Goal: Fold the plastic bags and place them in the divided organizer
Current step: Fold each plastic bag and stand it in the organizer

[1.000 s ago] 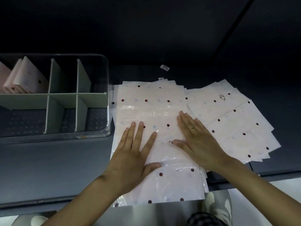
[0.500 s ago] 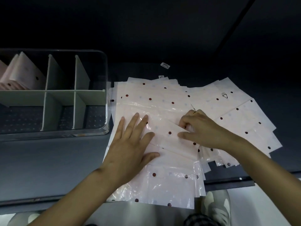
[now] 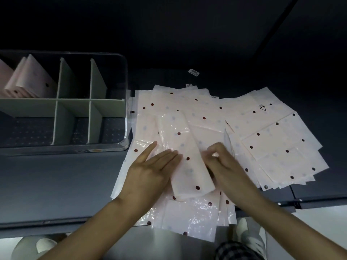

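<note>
A pale pink bag (image 3: 187, 156) with dark dots lies folded into a long narrow strip on top of the pile of bags (image 3: 272, 143) — the pile fans out flat over the right half of the dark grey desk (image 3: 62, 184), some sheets overhanging its near edge. The left hand (image 3: 150, 169) lies flat, fingers straight and together, pressing the strip's left edge. The right hand (image 3: 223, 164) has its fingers curled at the strip's right edge, pinching the plastic there.

To the left stands the clear organizer (image 3: 125, 102) with grey-green dividers; folded bags (image 3: 32, 79) lean in its far left compartment. Two small white labels (image 3: 193, 72) lie on the desk beyond the pile. The room behind is dark. Below the desk edge show a pale floor, light shoes (image 3: 249, 235) and a checked trouser leg.

Half a second ago the bag was only partly folded, a diagonal flap over it — now it is a narrow strip, and the right hand sits lower, closer to the left hand.
</note>
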The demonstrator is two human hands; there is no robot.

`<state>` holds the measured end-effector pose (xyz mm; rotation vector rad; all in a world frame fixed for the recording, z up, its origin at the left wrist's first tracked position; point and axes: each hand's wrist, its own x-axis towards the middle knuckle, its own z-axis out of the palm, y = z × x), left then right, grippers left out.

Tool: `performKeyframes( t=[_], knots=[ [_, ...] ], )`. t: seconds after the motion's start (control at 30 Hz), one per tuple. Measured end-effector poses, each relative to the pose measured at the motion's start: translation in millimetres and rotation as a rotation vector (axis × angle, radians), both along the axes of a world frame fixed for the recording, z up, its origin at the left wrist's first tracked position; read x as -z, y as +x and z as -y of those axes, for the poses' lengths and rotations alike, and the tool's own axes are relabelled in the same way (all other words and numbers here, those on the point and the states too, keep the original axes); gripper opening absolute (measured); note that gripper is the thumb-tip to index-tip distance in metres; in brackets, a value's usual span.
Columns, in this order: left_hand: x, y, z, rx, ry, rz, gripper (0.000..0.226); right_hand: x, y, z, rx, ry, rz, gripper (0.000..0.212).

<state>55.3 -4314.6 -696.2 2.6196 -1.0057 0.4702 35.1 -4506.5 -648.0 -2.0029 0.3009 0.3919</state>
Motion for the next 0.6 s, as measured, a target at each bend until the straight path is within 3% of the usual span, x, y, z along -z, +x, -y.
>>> performKeyframes(
  t=[0.07,0.13,0.2,0.27,0.4,0.5,0.6],
  knots=[
    [-0.3,-2.4,-1.1,-0.012,-0.025,-0.052,0.052,1.7,5.1,16.1,-0.115,-0.21,0.232,0.011],
    [-1.5,-4.8,-0.5,-0.014,-0.058,-0.093,0.053,5.2,11.8,29.3,-0.355,-0.368,0.407,0.042],
    [-3.1,-6.2,0.8,-0.026,-0.102,-0.144,0.054,11.4,17.8,32.1,-0.598,-0.392,0.419,0.064],
    [-4.0,-6.9,2.2,-0.058,-0.15,-0.201,0.053,21.7,20.5,28.9,-0.71,-0.391,0.434,0.075],
    [-3.7,-5.7,3.6,-0.128,-0.251,-0.297,0.034,31.4,21.1,22.7,-0.506,-0.314,0.547,0.038],
    [-3.1,-3.0,2.5,-0.23,-0.318,-0.37,0.017,27.1,24.7,18.2,-0.261,-0.106,0.375,0.03],
    [-2.3,-1.6,3.8,-0.4,-0.37,-0.437,0.005,27.2,34.7,12.1,-0.058,-0.081,0.223,0.016]
  ],
)
